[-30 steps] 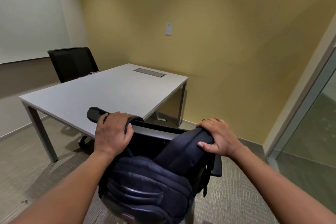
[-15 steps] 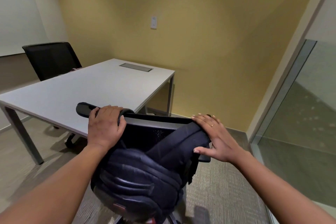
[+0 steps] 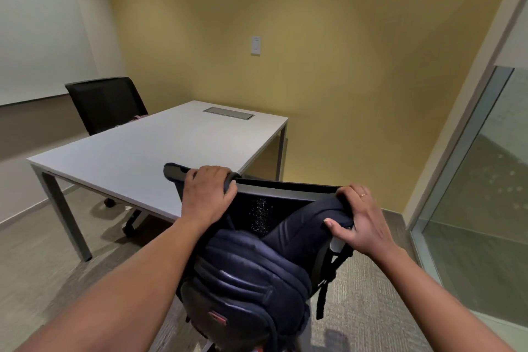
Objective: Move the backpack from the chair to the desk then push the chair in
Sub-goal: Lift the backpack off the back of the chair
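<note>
While the dark navy backpack (image 3: 251, 274) sits on the seat of the near chair (image 3: 288, 190), leaning against its black mesh back, both hands rest along the top of that chair. The left hand (image 3: 208, 194) is curled over the left end of the chair's top rail, fingers wrapped down over the far side, gripping the rail. The right hand (image 3: 360, 223) is closed on the upper end of the backpack at the chair's right corner, thumb pressing into the fabric on the near side and fingers folded over the top; a ring shows on one finger. A black strap (image 3: 324, 291) hangs loose from the pack's right side, down past the seat edge.

Beyond the chair stands the white counter (image 3: 160, 157), its near edge just past the chair's back. A grey rectangular cable hatch (image 3: 229, 113) is set into its far end. A second black chair (image 3: 107, 103) stands at the counter's far left side, with a bit of something pink visible beside it at the counter edge. A white wall plate (image 3: 256, 45) is mounted on the yellow wall behind, and a glass partition (image 3: 480, 180) runs along the right over the grey carpet.
</note>
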